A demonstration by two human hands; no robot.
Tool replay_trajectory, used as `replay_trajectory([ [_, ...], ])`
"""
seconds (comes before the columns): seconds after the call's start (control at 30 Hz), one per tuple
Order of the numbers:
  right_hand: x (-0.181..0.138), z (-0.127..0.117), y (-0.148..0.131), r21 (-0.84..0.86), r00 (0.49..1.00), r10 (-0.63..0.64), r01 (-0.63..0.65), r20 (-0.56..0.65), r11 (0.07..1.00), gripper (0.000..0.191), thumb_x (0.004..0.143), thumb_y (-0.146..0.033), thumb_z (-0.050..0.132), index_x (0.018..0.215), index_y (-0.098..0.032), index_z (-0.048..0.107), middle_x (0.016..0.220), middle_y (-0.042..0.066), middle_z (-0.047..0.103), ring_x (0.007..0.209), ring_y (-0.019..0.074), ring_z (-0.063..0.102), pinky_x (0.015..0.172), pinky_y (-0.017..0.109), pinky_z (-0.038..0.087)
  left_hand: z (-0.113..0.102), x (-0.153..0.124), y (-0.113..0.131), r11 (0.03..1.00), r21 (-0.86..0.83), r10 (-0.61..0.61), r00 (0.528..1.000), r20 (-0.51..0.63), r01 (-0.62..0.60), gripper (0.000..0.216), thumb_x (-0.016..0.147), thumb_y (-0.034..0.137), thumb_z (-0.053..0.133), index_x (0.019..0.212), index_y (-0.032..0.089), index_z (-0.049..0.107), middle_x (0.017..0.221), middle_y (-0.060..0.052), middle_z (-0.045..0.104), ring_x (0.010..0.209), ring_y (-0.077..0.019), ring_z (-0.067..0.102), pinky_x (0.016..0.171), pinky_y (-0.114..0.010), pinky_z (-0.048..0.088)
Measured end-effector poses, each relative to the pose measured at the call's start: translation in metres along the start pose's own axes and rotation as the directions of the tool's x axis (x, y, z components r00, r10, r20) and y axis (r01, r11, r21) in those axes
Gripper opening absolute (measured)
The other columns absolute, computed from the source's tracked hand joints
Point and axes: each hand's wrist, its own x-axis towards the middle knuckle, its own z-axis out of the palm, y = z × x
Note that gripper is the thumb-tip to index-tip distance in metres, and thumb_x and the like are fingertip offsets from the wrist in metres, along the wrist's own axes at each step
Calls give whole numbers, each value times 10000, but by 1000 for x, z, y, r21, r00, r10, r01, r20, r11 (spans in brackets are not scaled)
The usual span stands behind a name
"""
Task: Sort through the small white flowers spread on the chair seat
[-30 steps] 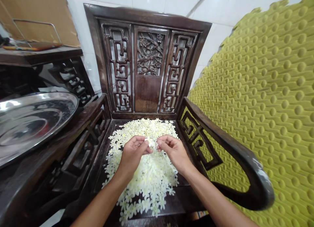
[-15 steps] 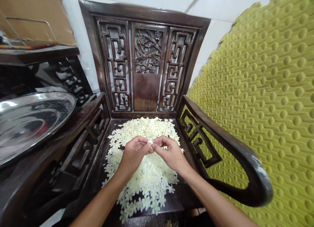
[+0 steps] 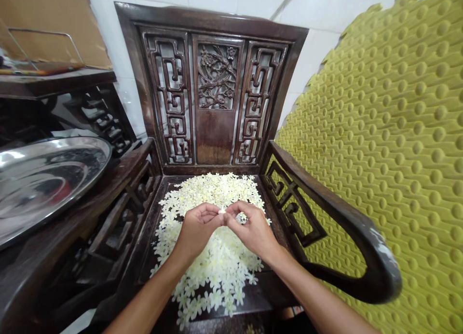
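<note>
Both hands meet over the pale flowers heaped on the seat of a dark wooden chair. Between the fingertips shows a small white flower, partly covered by them. My left hand pinches it from the left, thumb against the fingers. From the other side my right hand also pinches at the flower, its thumb and forefinger touching the left fingertips. The blossoms below are five-petalled, white to pale yellow, and spread to the front edge of the seat.
A shiny round metal tray lies at the left beside the chair's armrest. Curved wooden armrests flank the seat. On the right stands a textured yellow-green mat. A dark table with a wire stand and cardboard is at the back left.
Both hands stay nearly in place, with the fingertips shifting slightly around the small flower. A little more of the flower shows above the fingertips now.
</note>
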Motion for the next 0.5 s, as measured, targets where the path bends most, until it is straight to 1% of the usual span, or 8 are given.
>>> replay_trajectory([
  [0.1,0,0,1,-1,1000,-7,7,0,1000,94,850,-181,607,765,-196,645,742,-7,652,719,150,603,699,263,424,0,-1,0,999,44,5,1000,20,-6,213,688,240,804,828,145,675,780,-19,715,711,-128,677,703,-238,551],
  [0.27,-1,1,2,-12,997,-57,56,-47,998,94,819,-147,611,743,-189,647,728,-6,654,716,153,599,746,285,418,2,-3,2,997,73,27,999,28,-29,204,706,226,783,854,149,665,808,-22,693,715,-120,660,701,-230,532],
  [0.33,0,0,2,49,999,-17,19,-45,999,103,830,-162,593,753,-188,657,731,2,658,719,157,599,714,275,430,3,-4,3,998,55,23,999,22,-24,233,707,221,783,892,156,658,826,-18,682,723,-117,655,705,-228,527],
  [0.4,1,0,3,156,998,52,-47,-28,987,117,842,-189,580,767,-183,670,732,9,667,720,160,602,679,261,444,2,-5,4,1000,14,11,1000,19,-12,282,698,207,790,937,166,647,840,-13,674,734,-121,659,720,-236,529],
  [0.5,5,0,8,323,991,134,-123,-12,938,128,843,-247,604,783,-173,689,741,13,679,710,155,604,684,260,462,2,-5,7,998,-67,2,1000,31,0,343,687,176,796,985,172,628,861,-16,679,768,-139,681,776,-268,536],
])
